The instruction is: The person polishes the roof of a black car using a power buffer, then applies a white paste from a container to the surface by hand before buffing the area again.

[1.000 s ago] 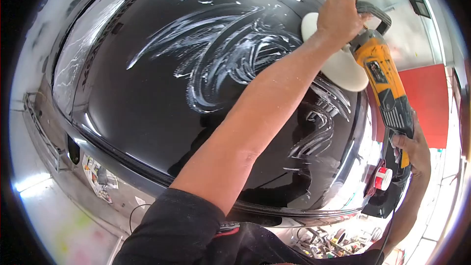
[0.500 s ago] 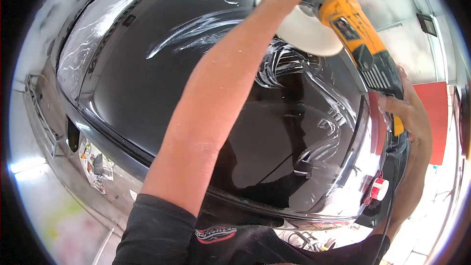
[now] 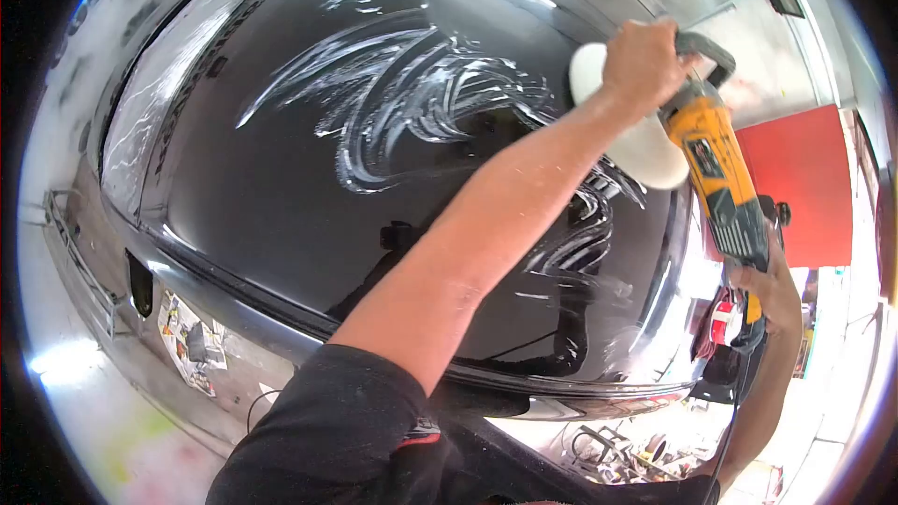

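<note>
A yellow and black polisher [image 3: 718, 164] with a round white pad [image 3: 645, 145] is at the right side of a glossy black car roof [image 3: 271, 187]. My left hand [image 3: 644, 65] is closed round the front handle, above the pad. Farther back, my right hand [image 3: 772, 285] grips the rear of the tool body. The pad lies at the roof's surface near its right edge. White smears of compound [image 3: 412, 93] curve over the roof's upper middle, and more streaks [image 3: 580, 243] lie below the pad.
A red panel [image 3: 800, 187] stands at the right. A red and white roll [image 3: 723, 323] is beside the roof's lower right edge. A metal frame [image 3: 89, 262] stands on the left. The tool's cord [image 3: 734, 421] hangs near my right arm. Assorted items [image 3: 627, 454] lie beyond the near edge.
The polisher and both hands have moved; the pad is now lower and farther right on the roof. More of the white smears show in the upper middle.
</note>
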The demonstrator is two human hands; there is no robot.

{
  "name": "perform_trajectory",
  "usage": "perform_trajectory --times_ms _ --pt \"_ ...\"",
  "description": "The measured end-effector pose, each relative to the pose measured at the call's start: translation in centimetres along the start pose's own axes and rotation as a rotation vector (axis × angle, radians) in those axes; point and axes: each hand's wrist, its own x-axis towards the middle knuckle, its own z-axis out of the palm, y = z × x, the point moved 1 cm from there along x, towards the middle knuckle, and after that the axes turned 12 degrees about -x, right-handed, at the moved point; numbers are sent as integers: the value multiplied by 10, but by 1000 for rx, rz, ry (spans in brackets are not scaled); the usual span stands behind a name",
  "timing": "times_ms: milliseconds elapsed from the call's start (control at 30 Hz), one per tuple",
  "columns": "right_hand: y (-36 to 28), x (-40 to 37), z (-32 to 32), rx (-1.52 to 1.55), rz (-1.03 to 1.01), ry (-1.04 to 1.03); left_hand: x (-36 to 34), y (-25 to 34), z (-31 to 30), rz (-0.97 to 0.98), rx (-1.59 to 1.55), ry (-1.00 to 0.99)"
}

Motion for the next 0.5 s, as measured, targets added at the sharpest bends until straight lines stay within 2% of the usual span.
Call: perform_trajectory --times_ms 133,267,367,500 --pt "36 -39 -24 29 175 49 -31 19 67 -126 -105 -185" --pt "42 -47 -30 24 251 58 -40 21 99 -194 -182 -289" --pt "36 -41 -25 17 225 86 -28 16 92 -144 -103 -257" --pt "7 8 -4 -5 66 59 13 -14 36 -113 -97 -131"
